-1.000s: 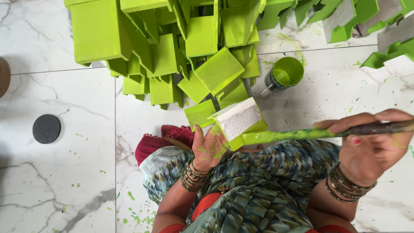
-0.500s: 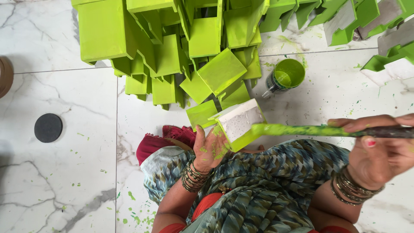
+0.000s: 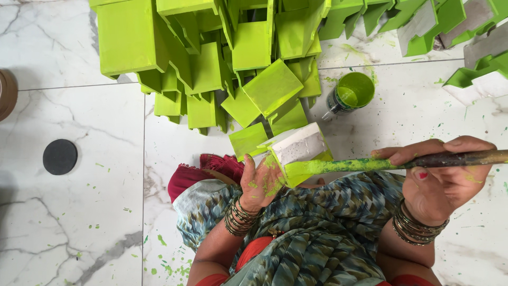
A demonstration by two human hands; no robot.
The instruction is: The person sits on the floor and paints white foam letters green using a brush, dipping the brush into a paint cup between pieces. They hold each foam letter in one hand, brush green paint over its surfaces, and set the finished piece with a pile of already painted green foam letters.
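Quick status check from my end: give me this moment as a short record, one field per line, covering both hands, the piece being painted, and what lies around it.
left hand: left hand, paint-flecked, holds the block from below
right hand: right hand grips the brush handle
brush: long brush, shaft coated green, tip against the block
block: small block, top face white, lower edge green
paint: open can of green paint on the floor beyond the block
pile: green painted pieces heaped ahead
floor: white marble floor with green spatter; dark round disc at far left
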